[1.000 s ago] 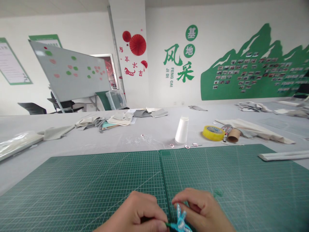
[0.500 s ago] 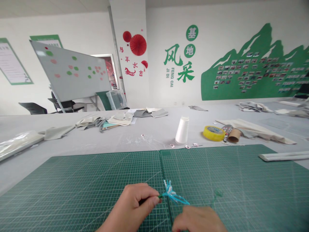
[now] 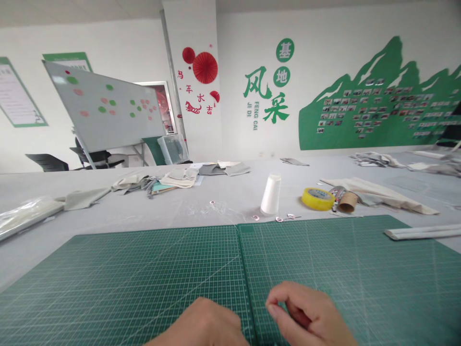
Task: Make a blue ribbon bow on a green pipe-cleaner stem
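Note:
My left hand [image 3: 203, 323] is at the bottom edge, low over the left cutting mat [image 3: 154, 269]. It is curled with its back towards me, and whatever it grips is hidden. To its right, my right hand [image 3: 311, 312] is held above the right cutting mat [image 3: 345, 259]. Its thumb and forefinger are pinched together at the tips, and anything between them is too small to make out. The two hands are a short way apart. No part of the light-blue beaded sprig shows in this view.
Beyond the mats stand a white thread cone [image 3: 271, 194], a yellow tape roll [image 3: 317, 199] and a cardboard tube [image 3: 347, 202]. Small pinkish-white rings [image 3: 278, 219] lie near the cone. Grey and cream cloth pieces [image 3: 180, 177] are spread across the table [image 3: 151, 209].
My left hand has moved down and turned over, and the light-blue beaded sprig with its green stem has gone out of sight. My right hand has risen, its fingertips pinched.

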The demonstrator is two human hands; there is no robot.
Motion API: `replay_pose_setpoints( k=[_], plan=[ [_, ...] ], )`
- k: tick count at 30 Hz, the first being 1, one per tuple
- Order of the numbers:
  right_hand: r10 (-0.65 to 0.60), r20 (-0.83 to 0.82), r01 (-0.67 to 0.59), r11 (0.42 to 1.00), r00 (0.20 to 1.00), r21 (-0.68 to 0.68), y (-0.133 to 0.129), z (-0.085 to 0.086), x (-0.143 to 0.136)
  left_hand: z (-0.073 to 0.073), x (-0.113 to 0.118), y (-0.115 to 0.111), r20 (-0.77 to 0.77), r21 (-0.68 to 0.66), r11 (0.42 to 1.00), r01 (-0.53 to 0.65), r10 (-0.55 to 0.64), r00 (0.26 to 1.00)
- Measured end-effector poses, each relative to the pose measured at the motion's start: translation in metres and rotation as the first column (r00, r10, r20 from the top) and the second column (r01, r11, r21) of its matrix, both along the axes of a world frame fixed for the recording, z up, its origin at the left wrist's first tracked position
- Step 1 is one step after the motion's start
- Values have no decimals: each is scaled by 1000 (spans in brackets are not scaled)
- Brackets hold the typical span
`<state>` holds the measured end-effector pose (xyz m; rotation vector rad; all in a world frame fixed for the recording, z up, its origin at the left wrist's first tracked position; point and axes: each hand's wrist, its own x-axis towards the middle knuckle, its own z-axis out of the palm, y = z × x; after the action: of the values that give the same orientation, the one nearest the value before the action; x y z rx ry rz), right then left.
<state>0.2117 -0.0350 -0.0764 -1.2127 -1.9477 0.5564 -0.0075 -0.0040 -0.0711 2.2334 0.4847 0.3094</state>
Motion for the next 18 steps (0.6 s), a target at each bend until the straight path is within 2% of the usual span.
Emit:
replay_pose_setpoints(
  k=[2,6,8,10,12,14,16,18],
  plan=[
    [-9,-39,3,991,999,-130,6,-5,0,0,0,1,53,-50,999,-9,12,999],
    [12,-59,-27,964,998,-265,13,-17,-1,5,-3,-1,153,-98,978,-186,200,968],
    [55,-17,-57,971,998,-233,14,-21,-2,7,-4,-2,167,-143,940,-308,330,929],
    [121,78,-112,988,990,-110,15,-23,-2,9,-5,-2,147,-211,886,-413,447,883],
    [153,207,-164,986,966,39,15,-26,0,9,-6,-1,121,-276,840,-466,512,851],
    [113,289,-160,976,951,147,15,-30,3,9,-6,1,119,-313,822,-476,532,839],
    [91,251,-135,977,964,163,15,-36,4,9,-5,1,117,-329,815,-476,536,836],
    [130,65,-133,989,989,61,13,-43,1,8,-5,1,106,-352,804,-478,542,833]
  ],
)
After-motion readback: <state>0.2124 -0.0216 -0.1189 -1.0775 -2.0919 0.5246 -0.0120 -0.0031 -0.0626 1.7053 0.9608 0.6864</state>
